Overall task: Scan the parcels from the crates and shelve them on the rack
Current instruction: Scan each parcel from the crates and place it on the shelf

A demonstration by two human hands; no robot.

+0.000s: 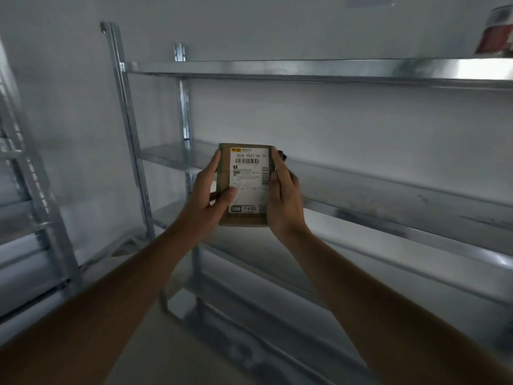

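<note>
Parcel: a small brown cardboard box (244,184), its facing side almost covered by a white shipping label (251,177) with a yellow logo at the top corner, printed code, barcodes and small text.
Orientation: the parcel stands upright, long axis vertical, label facing the person and the label's text reading right way up.
Left hand: the left hand (206,201) holds the parcel's left edge, thumb pressed across the lower label, fingers reaching up the side.
Right hand: the right hand (283,198) grips the right edge, fingers curled behind; a small dark object shows at its fingertips, unclear what.
Position: the parcel is held up between both hands, in front of the middle shelf (361,187) of a metal rack (130,129).
Beyond the grip: up and far right, a blurred red-and-white item (497,31) sits on the top shelf (305,69).
</note>
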